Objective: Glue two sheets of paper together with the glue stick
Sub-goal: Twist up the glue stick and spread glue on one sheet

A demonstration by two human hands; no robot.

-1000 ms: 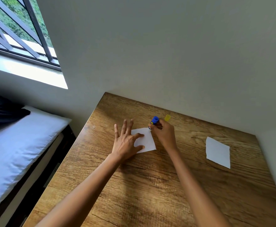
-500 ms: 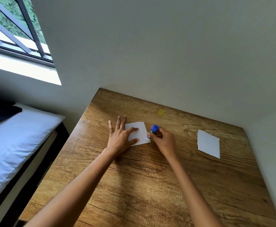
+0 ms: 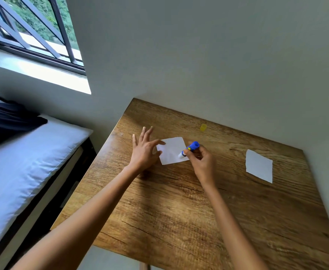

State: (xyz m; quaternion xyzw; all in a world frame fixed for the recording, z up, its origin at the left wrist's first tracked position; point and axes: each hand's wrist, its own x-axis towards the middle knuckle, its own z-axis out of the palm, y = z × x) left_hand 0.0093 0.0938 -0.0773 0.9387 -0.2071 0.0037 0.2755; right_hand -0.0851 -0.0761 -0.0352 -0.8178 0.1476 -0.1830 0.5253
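A small white sheet of paper (image 3: 172, 150) lies flat on the wooden table (image 3: 198, 201). My left hand (image 3: 143, 151) rests on the sheet's left edge, fingers spread, thumb and forefinger pressing it down. My right hand (image 3: 202, 162) grips a blue glue stick (image 3: 191, 148), tilted with its white tip touching the sheet near the right edge. A second white sheet (image 3: 259, 165) lies apart at the right of the table. The yellow cap (image 3: 203, 127) sits behind the first sheet, near the wall.
The table stands in a corner, with grey walls behind and to the right. Left of it is a bed with a white mattress (image 3: 23, 162) and dark cloth (image 3: 5, 117). A barred window (image 3: 29, 32) is at upper left.
My right hand brought the glue stick from the sheet's top right corner down its right side and onto the paper. The left hand stayed on the sheet's left edge. The camera view shifted.
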